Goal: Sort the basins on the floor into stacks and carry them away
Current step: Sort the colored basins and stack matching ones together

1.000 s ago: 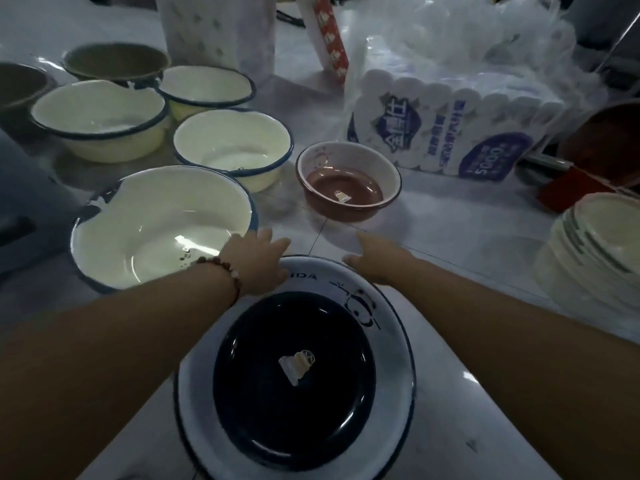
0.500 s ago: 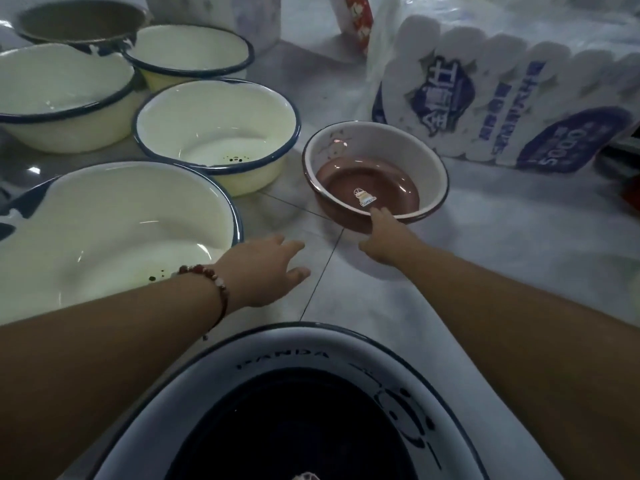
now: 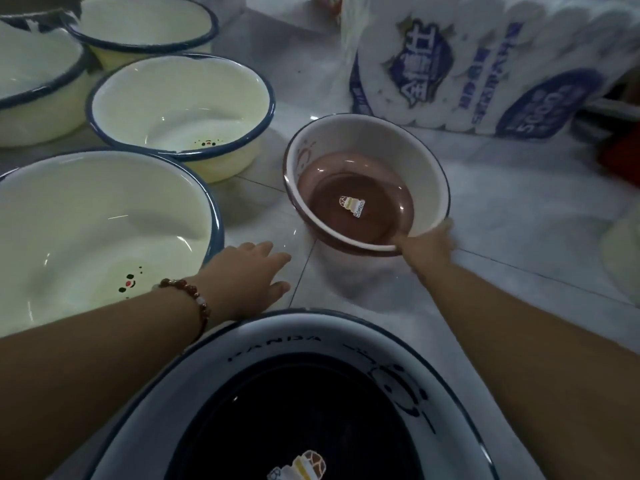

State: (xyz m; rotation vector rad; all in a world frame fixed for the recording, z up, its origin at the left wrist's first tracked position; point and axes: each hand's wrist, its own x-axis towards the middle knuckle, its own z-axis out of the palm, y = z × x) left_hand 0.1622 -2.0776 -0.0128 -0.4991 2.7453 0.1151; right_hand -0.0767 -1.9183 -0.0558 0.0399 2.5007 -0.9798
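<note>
A small brown-and-white basin (image 3: 367, 161) sits on the white tiled floor, tilted up at its near edge. My right hand (image 3: 427, 245) grips its near rim, thumb inside the rim. My left hand (image 3: 251, 277) hovers open over the floor tiles between the basins, fingers relaxed, holding nothing. A large white basin with a dark blue bottom and a panda print (image 3: 287, 344) lies right below me. Several cream basins with blue rims stand at the left: a big one (image 3: 104, 216), a middle one (image 3: 180, 98) and others behind (image 3: 138, 26).
A big pack of toilet rolls (image 3: 485, 64) in printed plastic stands behind the brown basin. A pale stack of basins (image 3: 623, 261) shows at the right edge. A red object (image 3: 620, 154) lies at the far right.
My right hand slid along the brown basin's near rim to the right and took hold of it, tipping the basin up. The left hand stayed over the floor. The view moved closer.
</note>
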